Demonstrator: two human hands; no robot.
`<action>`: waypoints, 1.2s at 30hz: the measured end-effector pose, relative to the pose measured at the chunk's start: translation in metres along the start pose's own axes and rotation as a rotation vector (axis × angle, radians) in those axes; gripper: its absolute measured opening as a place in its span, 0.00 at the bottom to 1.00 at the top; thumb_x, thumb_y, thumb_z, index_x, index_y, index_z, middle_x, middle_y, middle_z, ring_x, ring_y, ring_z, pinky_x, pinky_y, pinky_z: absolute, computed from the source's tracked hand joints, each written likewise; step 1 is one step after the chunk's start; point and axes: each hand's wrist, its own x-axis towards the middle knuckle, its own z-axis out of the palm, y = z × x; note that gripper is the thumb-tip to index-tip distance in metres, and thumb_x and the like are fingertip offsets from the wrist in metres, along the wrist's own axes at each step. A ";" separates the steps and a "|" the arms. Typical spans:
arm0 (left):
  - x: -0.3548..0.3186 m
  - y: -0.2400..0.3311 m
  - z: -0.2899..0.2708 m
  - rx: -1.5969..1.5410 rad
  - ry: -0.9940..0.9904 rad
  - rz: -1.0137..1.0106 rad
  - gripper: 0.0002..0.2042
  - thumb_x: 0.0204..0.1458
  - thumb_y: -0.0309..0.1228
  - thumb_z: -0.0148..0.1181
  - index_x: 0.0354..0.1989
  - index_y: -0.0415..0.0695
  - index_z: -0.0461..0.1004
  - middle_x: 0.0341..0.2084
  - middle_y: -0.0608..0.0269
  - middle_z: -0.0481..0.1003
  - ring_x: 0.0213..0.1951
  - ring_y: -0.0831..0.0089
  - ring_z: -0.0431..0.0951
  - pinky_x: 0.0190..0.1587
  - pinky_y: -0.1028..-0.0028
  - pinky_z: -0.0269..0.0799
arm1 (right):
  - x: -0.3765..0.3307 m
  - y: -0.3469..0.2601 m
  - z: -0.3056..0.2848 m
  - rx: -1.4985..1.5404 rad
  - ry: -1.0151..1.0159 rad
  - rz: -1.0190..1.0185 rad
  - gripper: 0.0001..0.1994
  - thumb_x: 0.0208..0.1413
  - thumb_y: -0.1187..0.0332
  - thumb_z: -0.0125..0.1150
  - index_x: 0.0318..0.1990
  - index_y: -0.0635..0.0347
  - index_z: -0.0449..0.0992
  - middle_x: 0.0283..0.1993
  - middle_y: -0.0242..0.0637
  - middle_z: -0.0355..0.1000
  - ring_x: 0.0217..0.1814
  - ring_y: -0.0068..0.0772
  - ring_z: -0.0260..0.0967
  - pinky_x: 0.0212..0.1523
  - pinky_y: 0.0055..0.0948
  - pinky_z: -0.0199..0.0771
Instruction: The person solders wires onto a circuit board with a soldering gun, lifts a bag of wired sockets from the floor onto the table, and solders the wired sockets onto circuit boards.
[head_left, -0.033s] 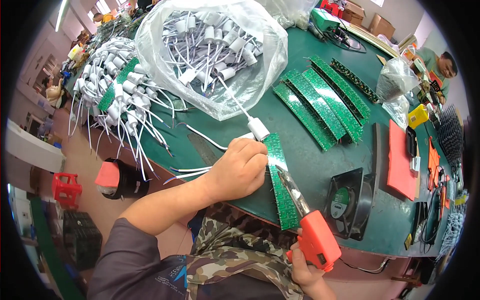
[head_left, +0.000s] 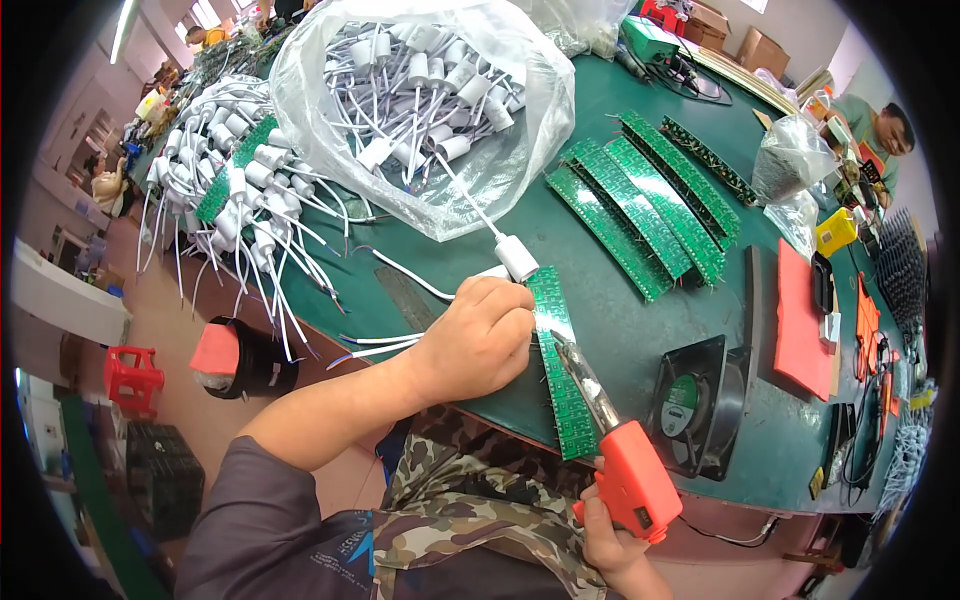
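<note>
My left hand [head_left: 475,335] is closed in a pinch at the upper end of a narrow green circuit board strip [head_left: 565,400]. White cables [head_left: 385,345] with bared ends stick out to its left; what its fingertips hold is mostly hidden, seemingly a cable. Just beyond the knuckles lies a white cylindrical part [head_left: 516,258] with a cable running toward the bag. My right hand [head_left: 608,540] grips a red soldering gun [head_left: 632,480]. Its metal tip points up and left, at or just above the strip; contact cannot be made out.
A clear plastic bag [head_left: 420,205] full of white cylinders stands at the back, beside a heap of wired cylinders [head_left: 240,180]. Several board strips [head_left: 640,205] lie right of it. A black fan [head_left: 695,405] stands near the front edge, a red pad [head_left: 803,320] beyond it.
</note>
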 end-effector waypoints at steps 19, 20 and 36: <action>0.003 0.005 0.004 0.051 -0.015 -0.011 0.11 0.38 0.17 0.63 0.31 0.40 0.70 0.37 0.56 0.72 0.40 0.56 0.75 0.46 0.61 0.72 | -0.006 0.004 -0.004 -0.019 -0.042 0.046 0.22 0.58 0.77 0.58 0.60 0.74 0.69 0.39 0.39 0.75 0.34 0.25 0.71 0.39 0.26 0.73; 0.003 0.005 0.004 0.060 -0.019 -0.011 0.11 0.38 0.17 0.63 0.31 0.40 0.71 0.37 0.56 0.72 0.39 0.56 0.75 0.46 0.61 0.72 | -0.007 0.004 -0.004 -0.013 -0.043 0.071 0.22 0.58 0.77 0.58 0.60 0.74 0.69 0.39 0.38 0.75 0.33 0.25 0.71 0.39 0.26 0.73; 0.010 0.009 0.003 0.181 -0.048 -0.048 0.09 0.38 0.23 0.63 0.28 0.42 0.70 0.39 0.58 0.71 0.43 0.57 0.72 0.51 0.57 0.64 | -0.008 0.005 -0.005 0.013 -0.067 0.086 0.20 0.58 0.78 0.59 0.58 0.71 0.71 0.52 0.45 0.75 0.44 0.29 0.73 0.50 0.31 0.75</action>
